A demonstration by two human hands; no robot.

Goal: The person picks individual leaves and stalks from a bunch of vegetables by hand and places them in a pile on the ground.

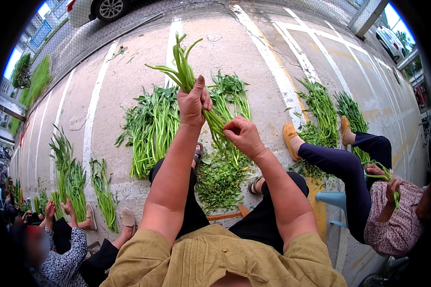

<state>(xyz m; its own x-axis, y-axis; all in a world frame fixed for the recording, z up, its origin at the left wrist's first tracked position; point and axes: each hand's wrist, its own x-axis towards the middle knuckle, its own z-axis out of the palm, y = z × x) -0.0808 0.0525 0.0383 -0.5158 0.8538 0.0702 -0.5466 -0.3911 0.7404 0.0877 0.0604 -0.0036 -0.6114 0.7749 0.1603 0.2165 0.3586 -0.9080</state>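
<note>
My left hand (192, 106) is closed round a bunch of water spinach (183, 67), its thumb lying along the stems. The pale green stem ends fan out above the fist, and the rest hangs down toward the right. At the bunch's lower part, my right hand (245, 137) has thumb and fingertips pinched together on its edge; the exact piece between them is too small to make out. A heap of plucked leaves (220, 184) lies on the ground between my feet, below both hands. Beyond the hands, a large pile of water spinach (153, 124) lies left and a smaller one (230, 93) right.
At the right, a seated person (392, 205) holds green stems, with more greens (321, 107) by their feet. Another person (64, 244) sits at the left near several bundles (67, 162). White lines (263, 52) mark the pavement; a mesh fence and cars stand beyond.
</note>
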